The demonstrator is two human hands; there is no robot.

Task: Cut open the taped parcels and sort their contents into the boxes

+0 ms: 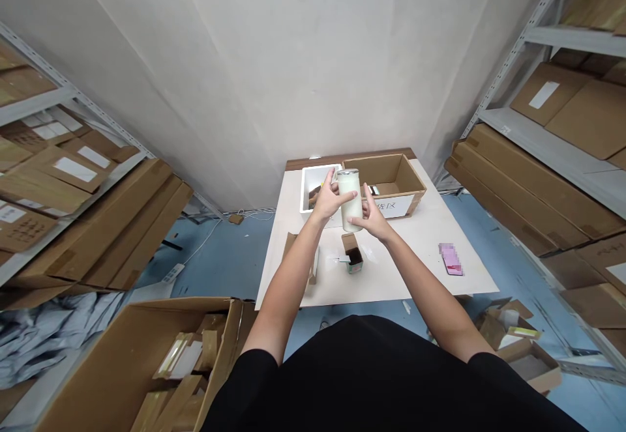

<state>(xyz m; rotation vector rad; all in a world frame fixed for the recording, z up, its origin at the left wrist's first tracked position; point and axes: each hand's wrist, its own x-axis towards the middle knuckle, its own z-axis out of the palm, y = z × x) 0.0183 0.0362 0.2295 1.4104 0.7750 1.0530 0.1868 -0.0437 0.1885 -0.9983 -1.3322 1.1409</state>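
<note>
Evidently smooth and rounded, a pale green cup (349, 209) with a shiny, metal-looking rim stands nearly upright between both hands, held above the table (391, 262) and in front of two open boxes. The white box (304, 191) has smooth walls; the cardboard box (386, 161) is brown and matte, with a white label (395, 207) on its front. Nearer the body sits a small open carton (356, 266), dark inside, its flap raised.

Cup and hands cover part of both boxes, and the label's writing is partly blocked. The left forearm crosses a piece of brown cardboard (289, 244), hiding its middle. A flat pink thing (450, 259) at the right is blurred into squares.

Both arms reach forward, converging on the cup. The left hand (328, 201) grips its upper side, thumb across the front; the right hand (374, 219) holds it lower, thumb near the base, index finger pointing up. Some fingertips are hidden.
</note>
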